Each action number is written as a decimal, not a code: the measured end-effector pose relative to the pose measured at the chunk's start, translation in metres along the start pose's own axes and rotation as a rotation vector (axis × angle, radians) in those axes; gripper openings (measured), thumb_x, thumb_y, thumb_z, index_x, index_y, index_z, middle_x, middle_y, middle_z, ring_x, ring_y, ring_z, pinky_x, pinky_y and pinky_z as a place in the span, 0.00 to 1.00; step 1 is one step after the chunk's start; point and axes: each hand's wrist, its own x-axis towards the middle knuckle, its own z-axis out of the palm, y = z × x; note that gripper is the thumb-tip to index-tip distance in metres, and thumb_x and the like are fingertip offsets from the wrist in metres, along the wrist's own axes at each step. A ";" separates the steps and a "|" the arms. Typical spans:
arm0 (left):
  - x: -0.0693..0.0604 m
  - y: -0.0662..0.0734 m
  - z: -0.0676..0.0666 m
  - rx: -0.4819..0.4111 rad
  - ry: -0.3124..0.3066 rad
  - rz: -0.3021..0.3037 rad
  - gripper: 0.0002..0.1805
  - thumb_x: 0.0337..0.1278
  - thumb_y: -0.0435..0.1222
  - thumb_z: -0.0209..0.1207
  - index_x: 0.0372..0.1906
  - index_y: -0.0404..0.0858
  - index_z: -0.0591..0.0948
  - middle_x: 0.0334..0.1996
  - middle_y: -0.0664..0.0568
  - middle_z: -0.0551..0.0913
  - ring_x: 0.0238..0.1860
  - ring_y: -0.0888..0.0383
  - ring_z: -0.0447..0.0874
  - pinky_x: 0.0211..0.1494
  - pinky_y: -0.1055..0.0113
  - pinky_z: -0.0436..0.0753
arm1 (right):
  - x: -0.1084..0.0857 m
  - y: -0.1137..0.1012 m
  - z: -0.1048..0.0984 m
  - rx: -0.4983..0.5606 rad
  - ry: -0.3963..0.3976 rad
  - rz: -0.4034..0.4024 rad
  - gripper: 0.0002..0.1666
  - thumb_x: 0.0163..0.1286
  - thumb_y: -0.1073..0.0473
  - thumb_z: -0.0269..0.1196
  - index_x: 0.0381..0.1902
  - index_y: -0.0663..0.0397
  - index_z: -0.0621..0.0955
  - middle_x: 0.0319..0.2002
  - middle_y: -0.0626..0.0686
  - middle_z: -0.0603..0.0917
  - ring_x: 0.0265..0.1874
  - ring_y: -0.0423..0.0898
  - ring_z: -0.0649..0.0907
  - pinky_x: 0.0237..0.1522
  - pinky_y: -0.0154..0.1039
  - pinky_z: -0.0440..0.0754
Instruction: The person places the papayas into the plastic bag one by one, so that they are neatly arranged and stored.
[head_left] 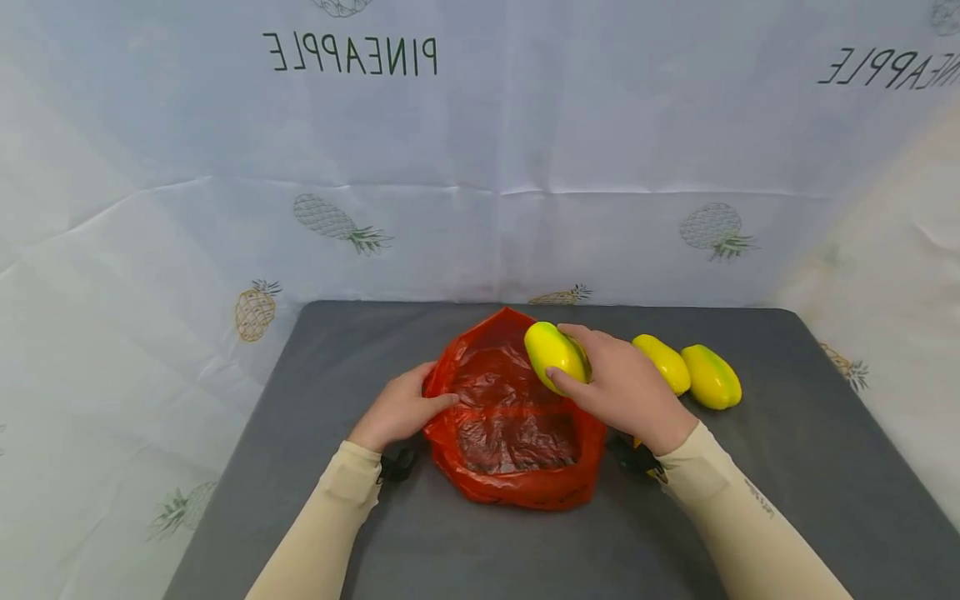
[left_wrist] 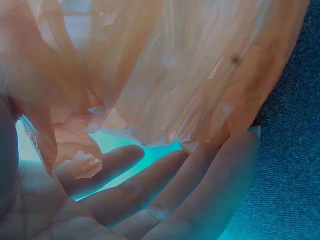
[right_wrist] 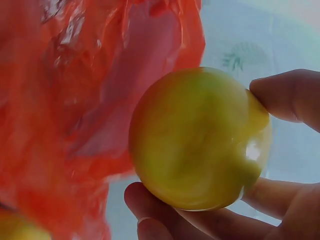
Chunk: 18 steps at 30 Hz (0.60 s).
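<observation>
Fruit (head_left: 553,357) gripped by the right hand's (head_left: 628,383) fingers, over the red bag's (head_left: 517,492) 1 o'clock side.
The left hand's (head_left: 401,408) fingers pinch the bag's 9 o'clock rim; two yellow fruits (head_left: 714,379) lie toward 3, grey worktop (head_left: 817,467) between them and its edge. Pineapple-print cloth (head_left: 480,125) hangs at 12.

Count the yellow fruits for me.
3 clearly: yellow fruit in the right hand, second fruit and third fruit right of it on the table. A yellow patch low in the right-wrist view may be another, mostly hidden.
</observation>
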 end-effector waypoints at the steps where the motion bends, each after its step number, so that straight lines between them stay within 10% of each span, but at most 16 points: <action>1: 0.000 0.000 0.000 -0.007 0.000 0.000 0.38 0.72 0.46 0.67 0.80 0.40 0.70 0.58 0.43 0.88 0.29 0.59 0.91 0.46 0.57 0.93 | 0.004 -0.003 0.002 -0.003 -0.008 -0.008 0.43 0.76 0.37 0.66 0.80 0.51 0.72 0.65 0.56 0.86 0.49 0.52 0.87 0.49 0.54 0.86; 18: 0.000 -0.001 0.003 0.004 0.019 0.047 0.31 0.71 0.43 0.68 0.75 0.43 0.76 0.54 0.48 0.90 0.35 0.59 0.90 0.48 0.56 0.92 | 0.060 -0.034 0.049 0.009 -0.200 -0.076 0.42 0.74 0.37 0.67 0.78 0.50 0.73 0.57 0.53 0.89 0.42 0.46 0.85 0.51 0.50 0.86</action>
